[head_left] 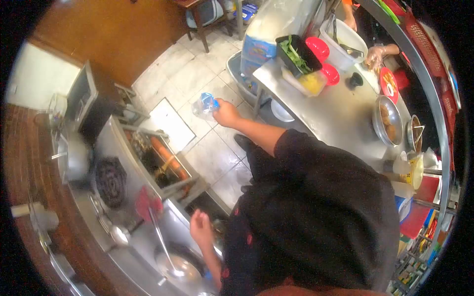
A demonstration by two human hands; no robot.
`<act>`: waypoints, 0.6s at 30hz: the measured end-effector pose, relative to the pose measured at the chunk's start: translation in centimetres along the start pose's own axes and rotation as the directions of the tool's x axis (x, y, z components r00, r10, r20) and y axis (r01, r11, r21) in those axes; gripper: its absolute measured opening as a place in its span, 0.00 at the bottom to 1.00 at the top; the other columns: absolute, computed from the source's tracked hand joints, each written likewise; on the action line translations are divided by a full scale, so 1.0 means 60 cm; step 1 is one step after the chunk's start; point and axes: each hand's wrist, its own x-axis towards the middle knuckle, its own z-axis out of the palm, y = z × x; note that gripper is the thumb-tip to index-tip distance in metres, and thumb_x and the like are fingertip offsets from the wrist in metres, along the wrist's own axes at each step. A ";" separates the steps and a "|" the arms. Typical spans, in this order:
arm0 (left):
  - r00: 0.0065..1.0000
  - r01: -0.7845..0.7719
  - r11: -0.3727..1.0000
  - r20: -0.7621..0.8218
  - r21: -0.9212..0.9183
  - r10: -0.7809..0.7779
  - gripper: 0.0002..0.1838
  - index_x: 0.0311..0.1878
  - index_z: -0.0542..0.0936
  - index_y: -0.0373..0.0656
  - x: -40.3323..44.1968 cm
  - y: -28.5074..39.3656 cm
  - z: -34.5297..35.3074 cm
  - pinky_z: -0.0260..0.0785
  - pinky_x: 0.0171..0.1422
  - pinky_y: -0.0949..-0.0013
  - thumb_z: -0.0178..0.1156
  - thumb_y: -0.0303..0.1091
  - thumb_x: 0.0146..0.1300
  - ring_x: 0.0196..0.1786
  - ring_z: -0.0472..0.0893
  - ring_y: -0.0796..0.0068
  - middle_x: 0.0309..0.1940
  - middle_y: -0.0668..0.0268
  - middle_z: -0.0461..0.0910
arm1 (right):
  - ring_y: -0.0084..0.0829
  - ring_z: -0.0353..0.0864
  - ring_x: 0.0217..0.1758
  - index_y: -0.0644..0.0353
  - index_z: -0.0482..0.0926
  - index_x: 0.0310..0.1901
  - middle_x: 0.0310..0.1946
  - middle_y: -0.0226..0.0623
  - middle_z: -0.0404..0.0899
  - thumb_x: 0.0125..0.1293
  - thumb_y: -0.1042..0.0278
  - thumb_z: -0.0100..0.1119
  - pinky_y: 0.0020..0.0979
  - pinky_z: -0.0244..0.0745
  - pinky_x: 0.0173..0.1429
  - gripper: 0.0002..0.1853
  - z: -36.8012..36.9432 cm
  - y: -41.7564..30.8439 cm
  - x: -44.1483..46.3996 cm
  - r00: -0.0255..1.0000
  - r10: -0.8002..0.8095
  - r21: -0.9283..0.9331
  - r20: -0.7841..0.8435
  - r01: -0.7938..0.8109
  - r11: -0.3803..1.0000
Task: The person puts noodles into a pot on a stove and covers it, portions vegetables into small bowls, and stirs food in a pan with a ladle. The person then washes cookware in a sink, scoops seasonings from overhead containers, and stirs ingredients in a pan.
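My right hand [227,114] is stretched out over the tiled floor, its fingers closed on a clear plastic packet with blue print [206,104]. What the packet contains is too blurred to tell. My left hand [200,228] is beside the stove, fingers loosely bent and nothing seen in them. Near it, a long-handled ladle [160,237] rests with its bowl in a round pan [185,273] and does not touch the hand. A red item [148,203], blurred, is by the upper end of the handle.
A steel worktable [340,111] carries a black tray of greens [297,55], red bowls [317,48], a white tub [340,37] and a metal bowl [387,121]. Across it, another person's gloved hand [376,56] is near fries. The stove [111,148] has a burner and spoons; a pot [74,155] stands beyond.
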 end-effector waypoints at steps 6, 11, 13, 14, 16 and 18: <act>0.966 0.246 0.960 0.052 0.133 -0.255 0.19 0.56 0.75 0.33 0.140 -0.008 0.054 0.69 0.60 0.66 0.62 0.32 0.65 0.51 0.78 0.69 0.49 0.58 0.79 | 0.52 0.80 0.50 0.62 0.74 0.55 0.44 0.55 0.81 0.55 0.68 0.53 0.45 0.74 0.56 0.23 0.066 0.075 0.348 0.970 0.241 -0.113 -0.030 -0.243 0.963; 0.667 0.738 0.500 0.373 -0.454 -0.645 0.18 0.56 0.75 0.34 0.217 -0.106 0.089 0.70 0.57 0.63 0.60 0.32 0.65 0.51 0.79 0.63 0.48 0.56 0.79 | 0.53 0.78 0.53 0.63 0.74 0.54 0.49 0.59 0.77 0.58 0.66 0.52 0.45 0.73 0.59 0.22 0.077 0.202 0.588 0.878 0.431 -0.225 -0.207 -0.472 0.853; 0.706 0.697 0.710 0.268 -0.099 -0.656 0.18 0.56 0.76 0.35 0.249 -0.049 0.110 0.70 0.56 0.64 0.60 0.32 0.65 0.50 0.79 0.64 0.47 0.56 0.79 | 0.58 0.74 0.58 0.68 0.71 0.57 0.51 0.60 0.74 0.60 0.63 0.52 0.50 0.71 0.61 0.25 0.059 0.241 0.629 0.878 0.430 -0.319 -0.211 -0.478 0.818; 0.716 0.678 0.734 0.249 -0.030 -0.652 0.18 0.56 0.76 0.36 0.260 -0.010 0.116 0.70 0.56 0.64 0.60 0.32 0.65 0.49 0.79 0.65 0.47 0.57 0.79 | 0.59 0.71 0.60 0.70 0.67 0.60 0.54 0.60 0.72 0.61 0.61 0.53 0.51 0.69 0.62 0.28 0.075 0.305 0.652 0.839 0.478 -0.339 -0.258 -0.542 0.769; 0.728 0.666 0.745 0.241 -0.024 -0.642 0.18 0.57 0.76 0.37 0.283 0.066 0.129 0.71 0.54 0.65 0.59 0.33 0.65 0.48 0.79 0.66 0.46 0.58 0.80 | 0.60 0.71 0.59 0.70 0.65 0.63 0.58 0.56 0.71 0.63 0.59 0.52 0.53 0.70 0.59 0.30 0.099 0.430 0.675 0.828 0.478 -0.521 -0.294 -0.558 0.646; 0.740 0.620 0.780 0.267 0.085 -0.617 0.18 0.57 0.76 0.38 0.311 0.089 0.129 0.71 0.53 0.66 0.59 0.33 0.65 0.46 0.79 0.68 0.46 0.59 0.80 | 0.61 0.73 0.56 0.68 0.68 0.62 0.59 0.53 0.71 0.63 0.59 0.52 0.54 0.72 0.55 0.29 0.117 0.459 0.675 0.854 0.465 -0.684 -0.235 -0.485 0.545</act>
